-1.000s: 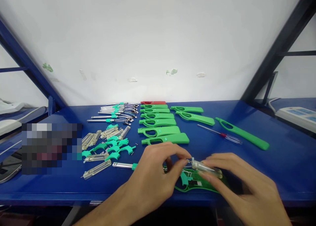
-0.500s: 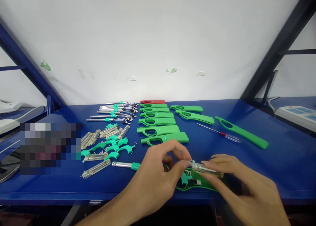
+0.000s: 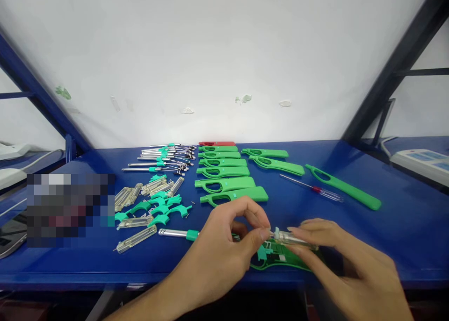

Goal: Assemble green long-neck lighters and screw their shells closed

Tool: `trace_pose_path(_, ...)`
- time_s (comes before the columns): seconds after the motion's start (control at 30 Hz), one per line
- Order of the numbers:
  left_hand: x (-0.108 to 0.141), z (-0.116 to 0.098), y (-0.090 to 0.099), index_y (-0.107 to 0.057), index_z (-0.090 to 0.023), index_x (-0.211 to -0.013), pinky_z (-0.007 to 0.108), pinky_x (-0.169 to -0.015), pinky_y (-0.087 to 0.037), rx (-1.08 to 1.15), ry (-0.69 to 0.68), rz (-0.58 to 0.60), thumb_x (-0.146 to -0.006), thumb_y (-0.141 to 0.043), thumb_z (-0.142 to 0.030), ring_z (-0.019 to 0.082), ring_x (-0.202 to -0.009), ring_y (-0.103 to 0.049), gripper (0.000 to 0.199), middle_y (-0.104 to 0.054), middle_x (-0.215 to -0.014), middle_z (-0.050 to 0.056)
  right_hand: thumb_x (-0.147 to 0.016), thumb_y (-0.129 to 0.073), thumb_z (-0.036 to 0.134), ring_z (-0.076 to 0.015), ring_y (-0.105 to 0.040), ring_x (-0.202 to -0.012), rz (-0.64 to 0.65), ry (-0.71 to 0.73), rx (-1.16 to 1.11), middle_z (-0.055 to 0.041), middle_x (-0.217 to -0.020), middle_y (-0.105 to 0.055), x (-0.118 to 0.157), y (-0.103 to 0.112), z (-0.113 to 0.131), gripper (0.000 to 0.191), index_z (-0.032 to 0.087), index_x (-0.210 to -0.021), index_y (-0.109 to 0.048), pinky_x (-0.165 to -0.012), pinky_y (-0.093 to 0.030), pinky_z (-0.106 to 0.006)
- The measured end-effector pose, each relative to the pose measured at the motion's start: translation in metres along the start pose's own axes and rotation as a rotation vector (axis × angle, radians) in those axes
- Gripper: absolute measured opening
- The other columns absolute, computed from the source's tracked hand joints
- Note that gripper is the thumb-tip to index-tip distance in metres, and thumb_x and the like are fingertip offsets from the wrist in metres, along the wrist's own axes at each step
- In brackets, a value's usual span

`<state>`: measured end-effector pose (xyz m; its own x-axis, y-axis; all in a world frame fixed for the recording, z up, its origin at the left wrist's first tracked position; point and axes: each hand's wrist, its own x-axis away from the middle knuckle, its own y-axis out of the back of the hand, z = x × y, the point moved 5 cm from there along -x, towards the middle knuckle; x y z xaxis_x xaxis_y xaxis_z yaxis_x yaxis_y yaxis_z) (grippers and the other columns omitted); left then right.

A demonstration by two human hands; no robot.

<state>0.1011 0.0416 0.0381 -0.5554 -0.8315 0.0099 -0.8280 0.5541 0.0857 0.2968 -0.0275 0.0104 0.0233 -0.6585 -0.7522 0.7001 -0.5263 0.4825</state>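
Observation:
My right hand [image 3: 345,260] grips a clear cartridge [image 3: 293,239] between thumb and fingers. At the cartridge's left end, my left hand [image 3: 233,248] pinches with thumb and forefinger; what lies between those fingertips is too small to make out. Beneath both hands is an open green shell [image 3: 291,261] with a teal trigger [image 3: 264,253] and small dark and white parts inside. A metal tube [image 3: 173,233] with a teal collar extends left from behind my left hand.
Green handles [image 3: 228,172] and a red one lie in the middle. A screwdriver [image 3: 328,195] rests at right. Leftward are wired metal tubes [image 3: 143,165], teal triggers [image 3: 161,209], clear cartridges [image 3: 136,239] and a blurred object [image 3: 66,209] on the blue table [image 3: 87,269].
The cartridge and its left tip have shifted very slightly right, a little farther from my left fingertips. Both hands keep nearly the same pose.

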Motion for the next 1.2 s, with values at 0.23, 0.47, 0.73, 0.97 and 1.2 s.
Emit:
trace_pose_path(0.23, 0.005, 0.002, -0.004, -0.058, -0.022, -0.090, 0.017, -0.051, -0.041, 0.094, 0.036, 0.025, -0.095, -0.076, -0.022, 0.007, -0.056, -0.049, 0.018, -0.052, -0.069, -0.010, -0.104, -0.072, 0.013, -0.0135, -0.076, -0.085, -0.005, 0.126, 0.014, 0.0015, -0.095, -0.077, -0.001, 0.001, 0.008, 0.014, 0.027, -0.105, -0.075, -0.079, -0.062, -0.024)
trace_pose_path(0.47, 0.003, 0.005, -0.006, -0.044, -0.023, -0.085, 0.019, -0.052, -0.039, 0.189, 0.062, 0.047, -0.088, -0.077, -0.023, 0.005, -0.054, -0.047, 0.033, -0.062, -0.078, -0.007, -0.097, -0.070, -0.007, -0.0193, -0.067, -0.098, -0.004, 0.222, 0.031, -0.0051, -0.103, -0.070, 0.011, -0.002, 0.007, 0.036, 0.021, -0.118, -0.075, -0.084, -0.061, -0.034)
trace_pose_path(0.73, 0.006, 0.006, -0.007, -0.039, -0.022, -0.073, 0.018, -0.054, -0.033, 0.221, 0.059, 0.072, -0.087, -0.075, -0.020, 0.003, -0.048, -0.046, 0.039, -0.056, -0.064, -0.007, -0.095, -0.066, -0.010, -0.0214, -0.066, -0.098, 0.027, 0.247, 0.006, -0.0059, -0.102, -0.068, 0.015, -0.003, 0.007, 0.043, 0.021, -0.123, -0.078, -0.079, -0.058, -0.037)
trace_pose_path(0.97, 0.003, 0.019, -0.012, -0.034, -0.021, -0.068, 0.016, -0.043, -0.022, 0.385, 0.128, 0.112, -0.082, -0.082, -0.020, 0.000, -0.042, -0.044, 0.050, -0.068, -0.076, 0.001, -0.095, -0.067, -0.008, -0.0199, -0.064, -0.092, 0.037, 0.254, 0.006, -0.0044, -0.096, -0.067, 0.014, -0.006, 0.010, 0.036, 0.021, -0.115, -0.077, -0.081, -0.060, -0.037)
trace_pose_path(1.2, 0.011, -0.002, -0.011, -0.054, -0.021, -0.089, 0.018, -0.049, -0.033, 0.189, 0.057, 0.061, -0.098, -0.079, -0.033, 0.006, -0.051, -0.061, 0.029, -0.071, -0.088, -0.003, -0.098, -0.075, 0.004, -0.0191, -0.077, -0.087, -0.086, 0.126, -0.060, 0.0004, -0.094, -0.077, 0.010, 0.000, 0.005, 0.025, 0.026, -0.109, -0.076, -0.083, -0.064, -0.037)
